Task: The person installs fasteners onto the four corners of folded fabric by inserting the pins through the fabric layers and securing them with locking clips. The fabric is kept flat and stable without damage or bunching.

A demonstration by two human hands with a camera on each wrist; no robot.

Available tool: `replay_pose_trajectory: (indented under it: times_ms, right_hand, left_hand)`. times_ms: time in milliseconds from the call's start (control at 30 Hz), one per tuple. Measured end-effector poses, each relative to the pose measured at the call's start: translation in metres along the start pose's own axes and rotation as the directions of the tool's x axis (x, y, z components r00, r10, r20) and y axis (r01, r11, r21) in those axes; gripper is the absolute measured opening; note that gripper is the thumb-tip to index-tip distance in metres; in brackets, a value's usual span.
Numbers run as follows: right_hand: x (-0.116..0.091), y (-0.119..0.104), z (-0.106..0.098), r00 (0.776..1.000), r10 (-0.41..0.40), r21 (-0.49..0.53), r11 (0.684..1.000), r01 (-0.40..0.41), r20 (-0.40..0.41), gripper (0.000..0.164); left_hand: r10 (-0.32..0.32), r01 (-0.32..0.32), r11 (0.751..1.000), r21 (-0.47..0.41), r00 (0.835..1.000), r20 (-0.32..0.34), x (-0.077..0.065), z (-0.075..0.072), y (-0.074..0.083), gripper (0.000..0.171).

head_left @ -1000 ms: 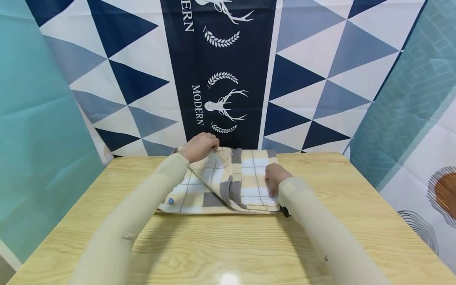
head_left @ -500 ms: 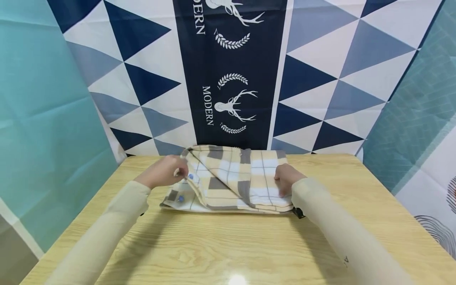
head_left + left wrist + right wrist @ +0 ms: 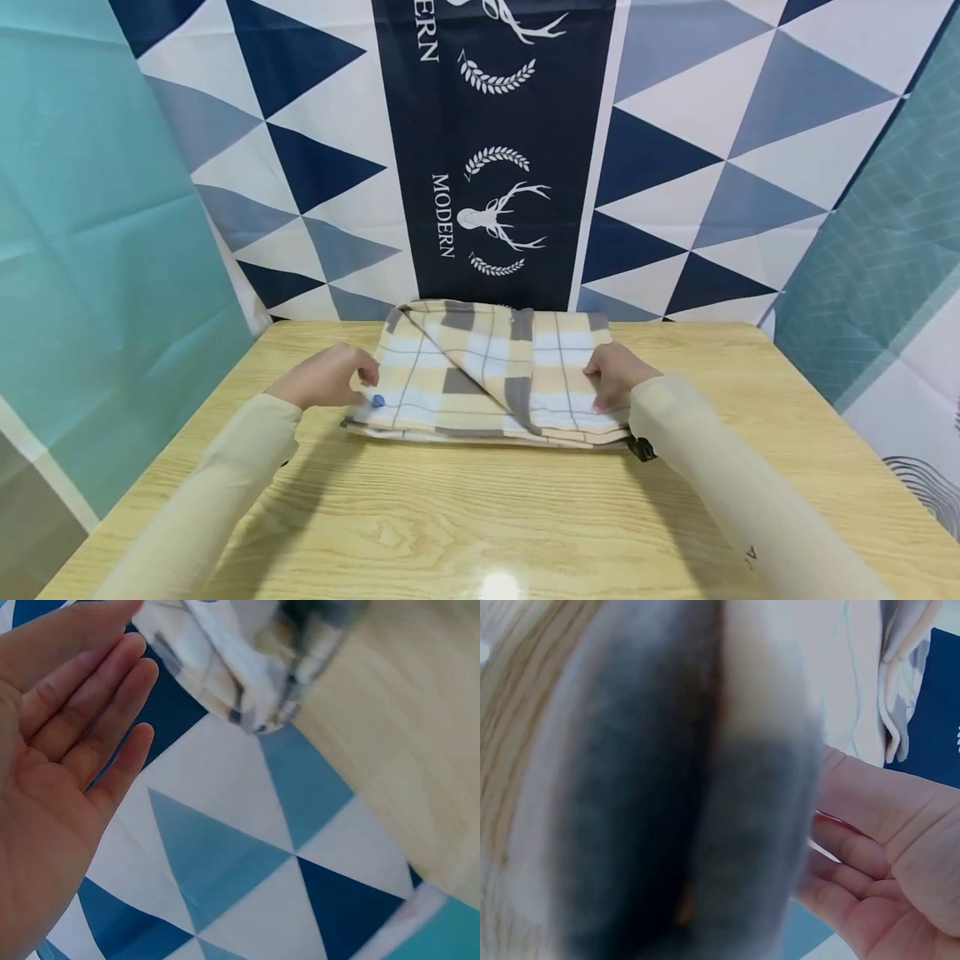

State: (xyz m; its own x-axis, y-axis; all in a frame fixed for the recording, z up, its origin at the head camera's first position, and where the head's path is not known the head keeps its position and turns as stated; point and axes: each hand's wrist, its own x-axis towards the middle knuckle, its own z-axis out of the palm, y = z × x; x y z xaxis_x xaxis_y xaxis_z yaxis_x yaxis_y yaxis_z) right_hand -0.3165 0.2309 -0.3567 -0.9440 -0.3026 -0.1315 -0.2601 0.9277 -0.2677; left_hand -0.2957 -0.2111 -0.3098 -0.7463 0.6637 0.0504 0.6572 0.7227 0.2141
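A folded plaid blanket (image 3: 465,375) in cream, white and grey-brown lies across the table's far part. A diagonal fold crosses its upper layer, and a small blue spot (image 3: 378,401) shows near its left end. Beside that end is my left hand (image 3: 330,379), thumb and fingers parted. In the left wrist view its fingers (image 3: 112,705) are loosely extended, holding nothing, with the blanket's blurred corner (image 3: 240,682) apart from them. My right hand (image 3: 617,373) rests on the blanket's right end, finger and thumb spread. In the right wrist view a blurred blanket edge (image 3: 757,795) covers its fingertips.
The pale wooden table (image 3: 420,517) extends in front of the blanket and to both sides. Behind it hangs a patterned curtain (image 3: 495,150) with triangles and stag prints. Teal cloth hangs at the left (image 3: 127,250) and right.
My left hand has drawn the blanket's upper layer leftward and down, then let go. The blanket's left part now lies flatter. My right hand has stayed at the right end, its fingers loosening.
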Motion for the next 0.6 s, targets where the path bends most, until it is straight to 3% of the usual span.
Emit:
replay_pose_trajectory:
  times_ms: [100, 300, 467, 600]
  right_hand:
    - [0.002, -0.002, 0.0, 1.0, 0.018, -0.003, 1.0, -0.018, -0.005, 0.056]
    - [-0.004, 0.005, -0.003, 0.996, 0.085, -0.048, 0.995, -0.085, -0.006, 0.066]
    - [-0.001, -0.005, 0.0, 0.992, 0.124, -0.046, 0.991, -0.125, -0.011, 0.067]
    - [0.002, -0.011, 0.003, 0.987, 0.161, -0.01, 0.987, -0.161, -0.02, 0.066]
  left_hand:
    - [-0.06, 0.06, 0.998, 0.004, 0.998, 0.02, 0.026, -0.007, 0.009, 0.033]
    - [0.026, -0.027, 0.996, 0.09, 1.0, 0.016, 0.126, -0.002, 0.036, 0.048]
    - [0.035, -0.046, 0.978, 0.203, 0.998, 0.058, 0.195, 0.016, 0.052, 0.05]
    - [-0.017, -0.007, 0.968, 0.252, 0.996, 0.092, 0.237, 0.031, 0.062, 0.051]
